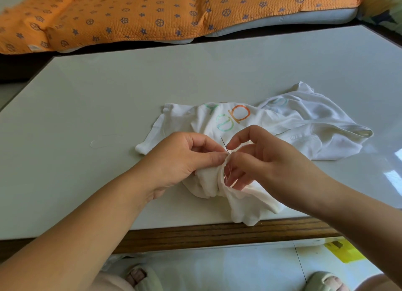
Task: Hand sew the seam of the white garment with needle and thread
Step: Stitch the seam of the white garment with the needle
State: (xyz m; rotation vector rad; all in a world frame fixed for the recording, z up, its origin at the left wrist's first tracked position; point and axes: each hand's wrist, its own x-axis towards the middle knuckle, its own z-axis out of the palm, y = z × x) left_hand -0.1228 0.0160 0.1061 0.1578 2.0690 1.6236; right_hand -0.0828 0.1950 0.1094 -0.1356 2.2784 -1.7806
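Observation:
A crumpled white garment [289, 125] with coloured printed letters lies on the pale table [108, 107], one part hanging over the front edge. My left hand [185, 158] pinches a raised fold of the garment's seam between thumb and fingers. A thin dark needle [224, 146] sticks up out of that fold. My right hand [261, 160] is just right of it, thumb and forefinger closing around the needle's lower part, other fingers spread behind the cloth. Pale thread ends [226, 175] show at the seam edge.
An orange patterned quilt [130, 14] covers a cushion beyond the table's far edge. The table's front has a wooden rim [217, 234]. Below it are my slippered feet [139, 276] on a light floor, and a yellow object [343, 251] at the lower right.

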